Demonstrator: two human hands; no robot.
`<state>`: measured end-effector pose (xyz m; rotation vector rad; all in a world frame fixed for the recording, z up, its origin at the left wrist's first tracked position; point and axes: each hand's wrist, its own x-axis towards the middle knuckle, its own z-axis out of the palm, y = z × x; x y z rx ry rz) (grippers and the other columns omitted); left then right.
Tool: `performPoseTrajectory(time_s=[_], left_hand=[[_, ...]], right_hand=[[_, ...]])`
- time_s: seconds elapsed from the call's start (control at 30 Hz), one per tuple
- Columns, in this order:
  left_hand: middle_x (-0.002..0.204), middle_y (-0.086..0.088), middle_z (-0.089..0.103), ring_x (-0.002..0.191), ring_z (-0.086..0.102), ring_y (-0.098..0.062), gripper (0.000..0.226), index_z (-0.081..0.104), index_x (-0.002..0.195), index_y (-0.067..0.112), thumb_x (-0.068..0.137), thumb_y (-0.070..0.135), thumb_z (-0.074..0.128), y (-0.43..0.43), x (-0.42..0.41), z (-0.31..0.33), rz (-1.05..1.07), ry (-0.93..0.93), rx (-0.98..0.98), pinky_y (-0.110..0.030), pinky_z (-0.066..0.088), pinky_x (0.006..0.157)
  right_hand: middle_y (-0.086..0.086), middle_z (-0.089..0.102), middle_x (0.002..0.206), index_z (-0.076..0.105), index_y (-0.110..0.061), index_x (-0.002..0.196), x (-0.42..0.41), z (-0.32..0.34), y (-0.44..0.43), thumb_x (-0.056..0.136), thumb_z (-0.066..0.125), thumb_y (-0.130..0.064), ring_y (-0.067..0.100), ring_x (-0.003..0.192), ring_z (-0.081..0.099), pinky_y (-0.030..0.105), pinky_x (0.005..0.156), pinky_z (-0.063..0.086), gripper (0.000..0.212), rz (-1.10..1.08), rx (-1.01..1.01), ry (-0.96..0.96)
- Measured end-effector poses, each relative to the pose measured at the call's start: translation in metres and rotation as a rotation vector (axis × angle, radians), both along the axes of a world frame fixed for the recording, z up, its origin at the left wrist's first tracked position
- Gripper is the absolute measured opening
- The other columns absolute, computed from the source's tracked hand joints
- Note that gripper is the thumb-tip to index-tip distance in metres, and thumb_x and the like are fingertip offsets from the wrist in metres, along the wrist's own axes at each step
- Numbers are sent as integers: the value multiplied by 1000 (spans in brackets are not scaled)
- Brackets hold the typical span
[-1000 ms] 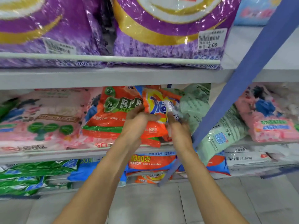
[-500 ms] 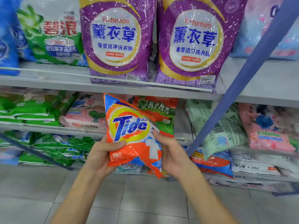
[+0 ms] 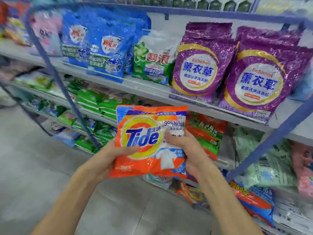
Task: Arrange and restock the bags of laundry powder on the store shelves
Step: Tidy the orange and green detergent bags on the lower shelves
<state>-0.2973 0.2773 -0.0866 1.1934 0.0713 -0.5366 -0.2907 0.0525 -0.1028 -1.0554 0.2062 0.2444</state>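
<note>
An orange Tide bag (image 3: 149,141) is held upright in front of the shelves, clear of them. My left hand (image 3: 116,153) grips its left edge, thumb across the logo. My right hand (image 3: 183,146) grips its right side, thumb on the front. Behind it, on the middle shelf, leans an orange and green bag (image 3: 208,133). Two purple lavender bags (image 3: 198,65) (image 3: 265,72) stand on the upper shelf (image 3: 152,89), with a green and white bag (image 3: 152,60) and blue bags (image 3: 101,43) to their left.
Blue diagonal braces (image 3: 55,73) (image 3: 274,141) cross the shelf fronts. Green packs (image 3: 91,100) fill the middle shelf at left; pale green (image 3: 264,163) and pink bags (image 3: 303,167) lie at right. Lower right holds an orange and blue bag (image 3: 254,200). Grey tiled floor (image 3: 42,167) lies below left.
Both hands pulled the Tide bag off the middle shelf and turned it upright. My view has swung up and to the left, bringing the upper shelf into sight.
</note>
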Motion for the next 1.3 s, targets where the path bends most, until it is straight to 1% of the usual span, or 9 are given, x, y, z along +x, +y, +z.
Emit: performPoseTrajectory(time_s=[0.07,0.2,0.43,0.53,0.67,0.73,0.83,1.03,1.3], left_hand=[[118,-19,73,98,75,-36,66,73,118,10,57,24,95,16,-1,14,108,26,-34,-47,63,76],[105,-16,78,84,78,-30,35,76,104,12,84,37,62,62,-6,32,279,43,-103,-44,64,63],[116,-18,74,98,75,-36,52,83,100,13,89,56,54,174,2,58,379,52,-146,-57,61,81],[118,-17,74,106,72,-40,65,71,126,15,85,63,61,225,11,72,387,5,-118,-59,53,97],[60,-6,74,52,72,-13,76,51,142,11,88,65,58,299,31,92,428,-144,-103,-24,56,45],[89,-17,79,78,78,-26,64,60,137,8,98,57,48,329,34,92,450,-64,-103,-39,64,70],[126,-20,70,115,67,-43,62,69,128,13,90,60,57,376,37,83,510,-33,-203,-61,45,106],[127,-20,69,116,66,-43,64,70,127,13,87,61,57,463,76,83,565,-59,-201,-61,43,108],[122,-19,72,108,71,-40,60,70,124,12,86,57,56,570,165,99,602,-95,-115,-55,56,94]], right_hand=[[17,74,119,61,-9,134,4,20,24,78,83,-34,38,109,72,59,98,55,65,7,-12,-11],[14,76,116,65,-14,127,11,56,75,85,72,-38,35,105,74,53,90,60,49,59,-45,-97],[18,77,110,70,-11,121,29,89,197,89,74,-32,37,100,75,53,86,62,38,58,-36,-67],[18,77,108,71,-9,120,40,97,253,90,75,-33,39,101,75,59,94,57,39,63,-44,-35],[18,78,105,69,-7,122,56,105,327,93,72,-21,37,93,76,54,85,61,32,88,-55,-82],[17,79,102,69,-9,119,65,112,359,93,70,-16,35,86,77,48,77,63,27,118,-51,-119],[18,78,102,69,-10,114,85,121,406,92,72,-19,36,87,77,49,78,63,23,169,-60,-144],[21,77,107,73,-5,118,139,124,494,87,77,-32,41,99,75,60,94,57,41,263,-113,-145],[23,77,103,81,-8,96,241,120,605,88,76,-26,43,93,75,61,92,57,20,285,-90,-144]])
